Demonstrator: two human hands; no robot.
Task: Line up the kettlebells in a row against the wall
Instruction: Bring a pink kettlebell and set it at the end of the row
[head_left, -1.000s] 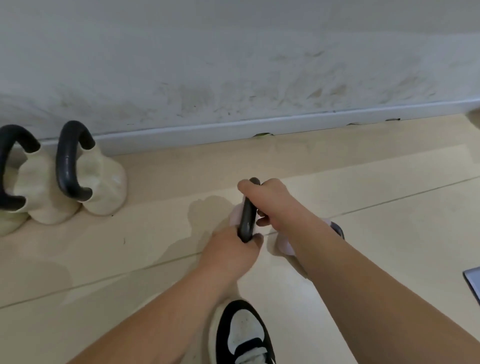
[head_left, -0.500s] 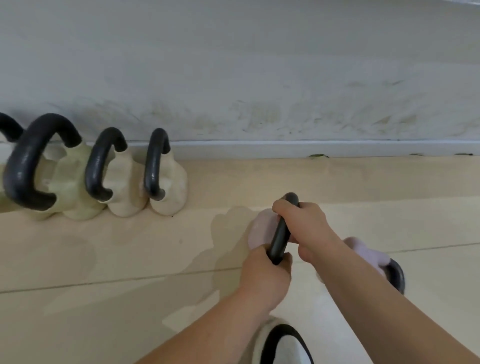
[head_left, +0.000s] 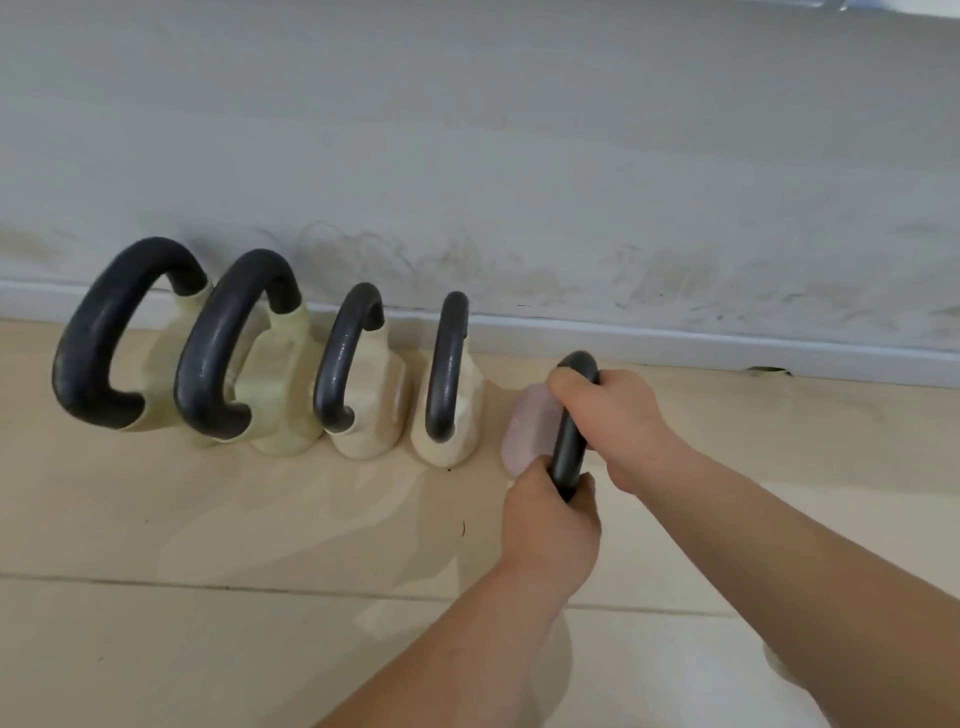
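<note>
Both hands hold the black handle of the pink kettlebell (head_left: 524, 434): the left hand (head_left: 550, 525) has a tight grip on the near end and the right hand (head_left: 615, 421) on the far end. It is just right of four cream kettlebells (head_left: 374, 410) lined up on the floor (head_left: 260, 545) by the wall (head_left: 519, 156).
</note>
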